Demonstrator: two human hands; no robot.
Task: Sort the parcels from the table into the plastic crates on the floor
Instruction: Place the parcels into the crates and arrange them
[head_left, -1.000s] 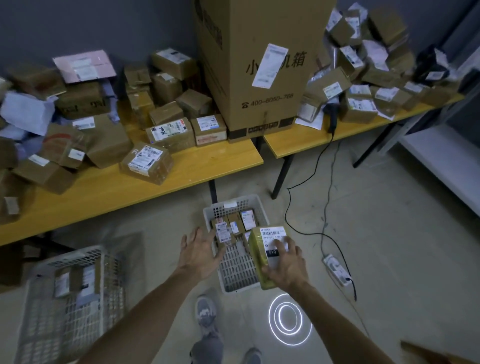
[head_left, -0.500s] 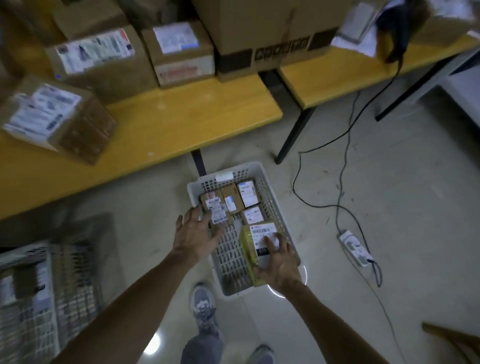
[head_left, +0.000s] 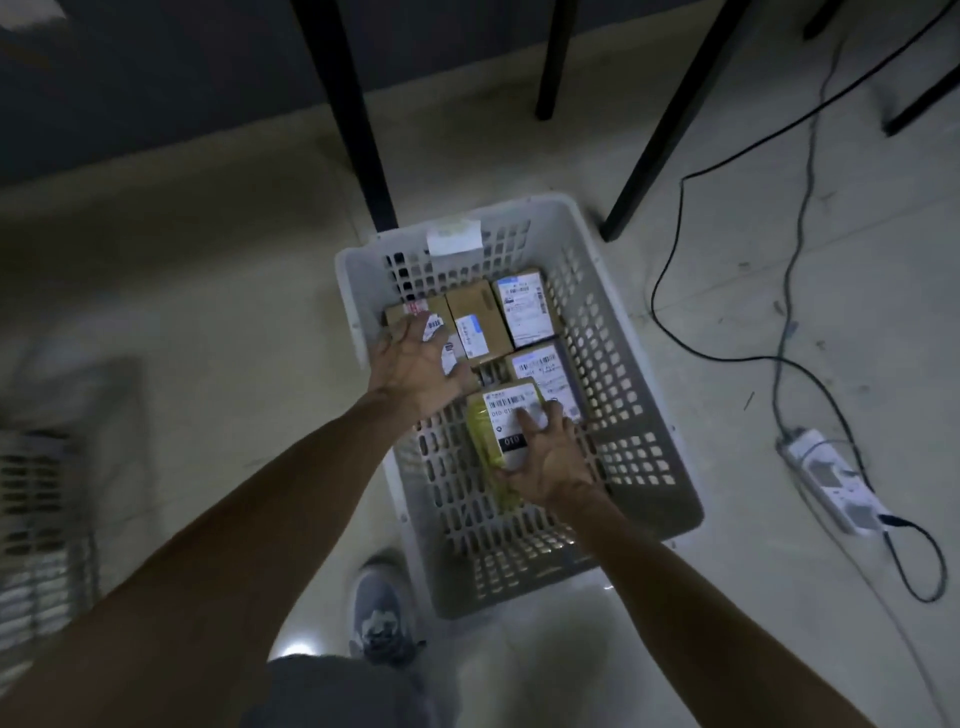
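Nearest to us, a grey shoe (head_left: 382, 618) stands on the pale floor (head_left: 218, 322), just left of the near end of a white plastic crate (head_left: 649, 431). At the left edge a second slatted crate (head_left: 41, 519) shows only as a blur. Both our forearms reach forward into the white crate. Our right hand (head_left: 553, 457) is clamped on a yellow parcel (head_left: 485, 441), with its fingers curled over the white barcode label on top. That parcel sits inside the crate, about the middle of its length; we cannot tell whether it already rests on the crate's bottom. Our left hand (head_left: 418, 364) is spread, fingers straight and apart, lying over a brown box (head_left: 402, 314) at the far left corner of the crate and gripping nothing. Beside that box, along the far wall, stand a second brown box (head_left: 475, 317) and a third one (head_left: 524, 309), each labelled. A fourth labelled box (head_left: 543, 369) lies just nearer on the right, touching the yellow parcel's far end. To the right of the crate a white power strip (head_left: 831, 480) lies on the floor, with black cables (head_left: 727, 358) looping round it. Beyond the crate rise the dark legs (head_left: 358, 119) of the worktop.
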